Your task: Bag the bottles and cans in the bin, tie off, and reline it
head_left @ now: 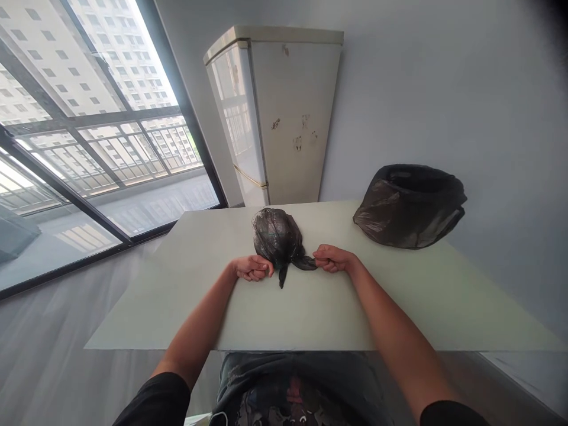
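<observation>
A filled black plastic bag (276, 234) lies on the table, gathered and twisted at its near end. One short loose tail of it points toward me. My right hand (332, 259) is closed around the other tail, which stretches out to the right. My left hand (254, 268) rests at the bag's near left side with its fingers curled in. It touches or nearly touches the gathered end; whether any plastic is inside those fingers is hidden.
A larger black plastic bag (399, 216) stands with its mouth open at the table's right, by the wall. The pale table (293, 319) has its near edge at my body. Behind it stands a white fridge (293, 118). Glass sliding doors (97, 142) are at the left.
</observation>
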Demonstrator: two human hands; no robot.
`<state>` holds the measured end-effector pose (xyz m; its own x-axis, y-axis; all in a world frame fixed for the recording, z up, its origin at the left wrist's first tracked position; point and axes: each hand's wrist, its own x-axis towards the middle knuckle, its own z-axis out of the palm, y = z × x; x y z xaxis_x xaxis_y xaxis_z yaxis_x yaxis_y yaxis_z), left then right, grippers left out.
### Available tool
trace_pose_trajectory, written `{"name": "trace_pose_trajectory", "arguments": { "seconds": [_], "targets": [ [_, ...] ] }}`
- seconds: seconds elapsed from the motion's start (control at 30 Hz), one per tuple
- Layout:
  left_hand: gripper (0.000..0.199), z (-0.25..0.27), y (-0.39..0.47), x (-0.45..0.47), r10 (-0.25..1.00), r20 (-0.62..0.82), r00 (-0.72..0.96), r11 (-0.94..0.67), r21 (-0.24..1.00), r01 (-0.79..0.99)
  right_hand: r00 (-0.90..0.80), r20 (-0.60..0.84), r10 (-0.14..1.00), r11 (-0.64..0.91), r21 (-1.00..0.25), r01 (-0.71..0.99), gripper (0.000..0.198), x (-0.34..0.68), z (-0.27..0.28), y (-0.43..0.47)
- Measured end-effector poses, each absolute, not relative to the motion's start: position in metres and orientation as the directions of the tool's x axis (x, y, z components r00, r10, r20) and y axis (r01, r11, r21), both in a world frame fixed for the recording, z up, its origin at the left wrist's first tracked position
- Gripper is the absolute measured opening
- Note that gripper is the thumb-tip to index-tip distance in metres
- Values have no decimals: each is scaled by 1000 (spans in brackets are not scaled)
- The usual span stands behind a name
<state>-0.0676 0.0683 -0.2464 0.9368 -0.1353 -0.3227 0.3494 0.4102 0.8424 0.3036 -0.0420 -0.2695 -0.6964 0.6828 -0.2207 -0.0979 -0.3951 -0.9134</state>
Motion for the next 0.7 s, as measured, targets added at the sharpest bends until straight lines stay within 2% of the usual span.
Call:
{"name": "trace_pose_trajectory", "arguments": {
  "seconds": [0.33, 0.53, 0.7],
  "targets": [
    [41, -255, 74, -70, -154, -335, 929, 394, 842, 369, -749, -260, 609, -460, -886, -66, 66, 305, -265, -42],
    [42, -257, 71, -67, -103, -262, 960, 399, 873, 281, -767, -294, 570, -494, -869, -34, 69, 304, -263, -35],
    [62, -258, 78, -64, -266, -244, 932, 356, 874, 331, -769, -306, 561, -504, -863, -25, 67, 302, -262, -33]
  ]
}}
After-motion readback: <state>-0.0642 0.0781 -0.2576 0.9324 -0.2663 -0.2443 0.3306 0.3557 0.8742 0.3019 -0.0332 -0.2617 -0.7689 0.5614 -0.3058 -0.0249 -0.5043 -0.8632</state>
